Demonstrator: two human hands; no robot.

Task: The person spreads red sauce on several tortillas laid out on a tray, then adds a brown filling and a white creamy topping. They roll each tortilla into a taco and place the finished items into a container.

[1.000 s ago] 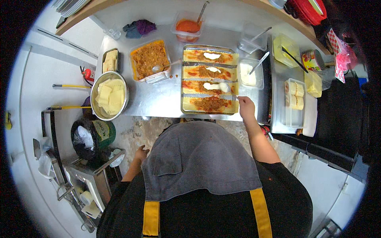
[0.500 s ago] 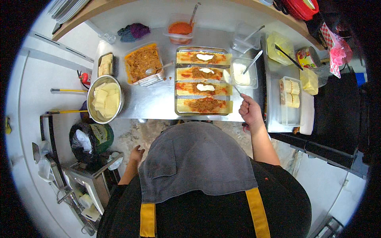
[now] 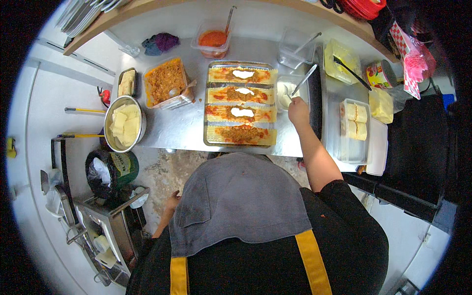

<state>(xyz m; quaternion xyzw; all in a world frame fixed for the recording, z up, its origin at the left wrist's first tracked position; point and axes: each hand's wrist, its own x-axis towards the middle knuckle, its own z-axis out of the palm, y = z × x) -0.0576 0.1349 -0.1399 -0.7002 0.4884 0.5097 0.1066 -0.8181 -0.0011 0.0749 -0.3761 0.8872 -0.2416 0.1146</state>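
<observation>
My right hand (image 3: 299, 111) is closed around a metal spoon (image 3: 288, 96), its head down in a clear tub of white cream (image 3: 284, 91). A second utensil (image 3: 305, 79) leans in that tub. Left of it, a metal tray (image 3: 210, 137) bears several ridged pasta sheets topped with meat sauce. Three upper strips carry a white dollop; the nearest strip (image 3: 241, 133) shows only meat. My left hand (image 3: 173, 200) hangs low beside the grey apron (image 3: 236, 196), fingers loosely apart and partly blurred, holding nothing that I can see.
A tub of meat filling (image 3: 166, 81), a steel bowl of pale sheets (image 3: 140, 140) and a tub of red sauce (image 3: 212, 40) stand leftward and behind. To the right are a container of rolled pasta (image 3: 355, 120) and a yellowish tub (image 3: 341, 55). A shelf (image 3: 113, 22) overhangs the back.
My right hand has moved up from beside the tray to the cream tub, dipping the spoon in. The view has shifted slightly; my left hand stays low, now nearer the apron.
</observation>
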